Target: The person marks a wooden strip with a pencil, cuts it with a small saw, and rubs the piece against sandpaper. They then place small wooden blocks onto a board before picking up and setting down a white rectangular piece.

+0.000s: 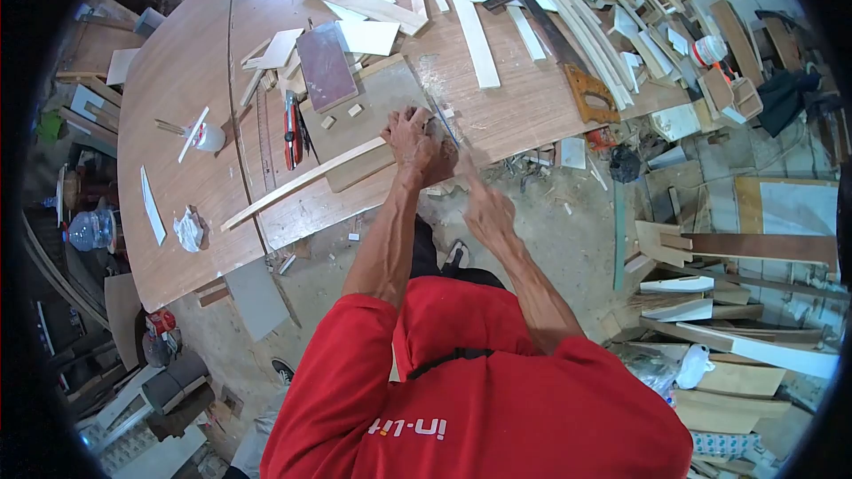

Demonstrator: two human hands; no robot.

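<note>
My left hand presses down near the table edge, its fingers curled over the end of a long wooden strip. Under the strip lies a flat brown board. Close by the palm is a reddish-brown block, partly hidden. My right hand is closed in a fist just off the edge and blurred by motion. In line with it runs a thin, blue-edged tool that looks like a saw; its handle is hidden in the fist. Two small wood offcuts rest on the board.
A red utility knife and a steel ruler lie to the left, near a white cup. A handsaw lies at the right edge beside long strips. Wood scraps are piled on the right.
</note>
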